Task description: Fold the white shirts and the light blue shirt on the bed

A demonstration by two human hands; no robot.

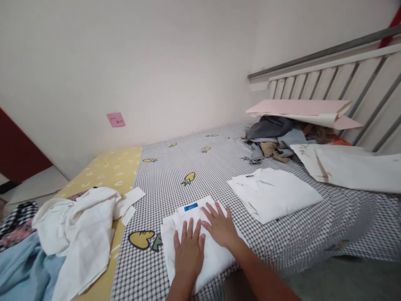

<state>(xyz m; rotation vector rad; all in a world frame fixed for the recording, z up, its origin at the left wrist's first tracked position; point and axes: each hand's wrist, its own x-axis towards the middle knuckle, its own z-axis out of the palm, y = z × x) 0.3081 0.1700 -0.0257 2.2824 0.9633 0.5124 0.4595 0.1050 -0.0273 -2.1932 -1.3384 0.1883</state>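
Observation:
A folded white shirt (216, 259) lies flat on the checked bedsheet (169, 175) in front of me, its blue neck label facing up at the far edge. My left hand (189, 251) rests palm down on its left part, fingers stretched out. On the upper right part lies my right hand (221, 225), also flat with its fingers spread. Neither hand grips the cloth. To the right, apart from my hands, is another folded white shirt (275, 194) with a dark-lettered label at its collar.
At left, a crumpled white garment (84, 234) and blue cloth (28, 267) lie on yellow bedding (115, 167). Grey and brown clothes (269, 133) are heaped at back right under a pink folded sheet (300, 107). A white piece (357, 167) lies beside the bed railing (335, 83).

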